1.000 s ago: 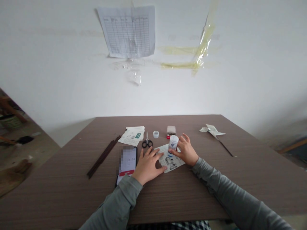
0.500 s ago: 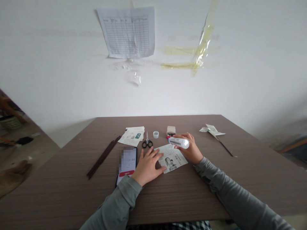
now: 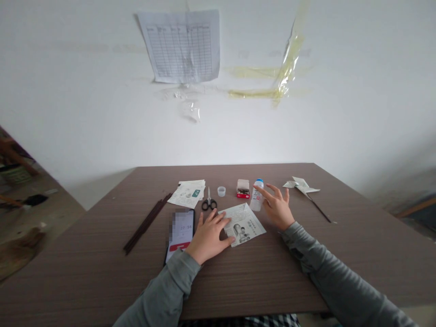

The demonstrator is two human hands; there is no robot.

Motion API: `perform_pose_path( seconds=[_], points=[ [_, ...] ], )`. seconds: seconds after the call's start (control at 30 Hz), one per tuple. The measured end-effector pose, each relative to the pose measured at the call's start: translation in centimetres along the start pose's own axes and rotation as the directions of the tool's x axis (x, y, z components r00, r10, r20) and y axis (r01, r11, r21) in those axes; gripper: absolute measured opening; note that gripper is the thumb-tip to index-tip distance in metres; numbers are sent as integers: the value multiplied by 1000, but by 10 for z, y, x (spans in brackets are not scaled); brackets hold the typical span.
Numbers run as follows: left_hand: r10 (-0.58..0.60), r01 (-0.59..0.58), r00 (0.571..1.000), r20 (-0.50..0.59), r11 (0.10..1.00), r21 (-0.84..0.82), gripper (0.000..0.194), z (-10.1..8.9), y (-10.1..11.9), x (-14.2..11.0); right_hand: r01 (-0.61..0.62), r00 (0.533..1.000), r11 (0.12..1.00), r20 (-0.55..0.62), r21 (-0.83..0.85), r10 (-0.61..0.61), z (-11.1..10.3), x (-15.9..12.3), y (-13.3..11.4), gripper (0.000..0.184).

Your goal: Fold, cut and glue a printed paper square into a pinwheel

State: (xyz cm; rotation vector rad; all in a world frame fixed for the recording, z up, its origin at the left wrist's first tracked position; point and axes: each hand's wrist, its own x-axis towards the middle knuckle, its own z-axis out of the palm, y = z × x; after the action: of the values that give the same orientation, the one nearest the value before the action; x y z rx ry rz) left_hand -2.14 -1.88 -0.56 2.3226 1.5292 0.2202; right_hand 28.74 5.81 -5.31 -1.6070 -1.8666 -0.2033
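My left hand (image 3: 211, 236) lies with fingers spread, its fingertips on the left edge of a printed sheet of paper (image 3: 250, 229). My right hand (image 3: 277, 209) is open, fingers apart, just right of a clear glue bottle (image 3: 256, 200) with a blue top. The bottle rests on the table beyond the sheet's upper right corner; a finger overlaps it, and I cannot tell whether they touch. Left of the bottle sits a small red and white box (image 3: 243, 191) with its lid up and small items inside. Black-handled scissors (image 3: 209, 203) lie beyond my left hand.
A white cap or ring (image 3: 221, 191) stands near the scissors. Printed papers (image 3: 187, 194), dark thin sticks (image 3: 148, 223) and a phone (image 3: 182, 229) are on the left. A paper pinwheel (image 3: 301, 185) on a stick lies at the right. The wall (image 3: 225, 141) rises behind the table.
My right hand has let go of the glue bottle, which now rests on the table instead of being held tilted over the paper. The left hand has stayed almost still.
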Motion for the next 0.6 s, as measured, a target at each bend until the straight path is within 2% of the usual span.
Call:
perform_pose_path(
  seconds=[0.07,0.27,0.4,0.6],
  points=[
    [7,-7,1000,-4,1000,-6,67,-1,1,0,-13,1000,1000,21,22,13,-2,1,0,75],
    [3,-3,1000,13,1000,-15,67,-4,4,-1,-27,1000,988,-3,149,28,-3,2,7,43],
    [-12,13,999,36,1000,-15,69,-5,4,-1,-44,998,974,-25,222,51,0,2,14,32],
    [0,0,999,42,1000,-6,69,-2,0,0,-4,1000,968,-9,252,7,-1,2,15,26]
  ],
)
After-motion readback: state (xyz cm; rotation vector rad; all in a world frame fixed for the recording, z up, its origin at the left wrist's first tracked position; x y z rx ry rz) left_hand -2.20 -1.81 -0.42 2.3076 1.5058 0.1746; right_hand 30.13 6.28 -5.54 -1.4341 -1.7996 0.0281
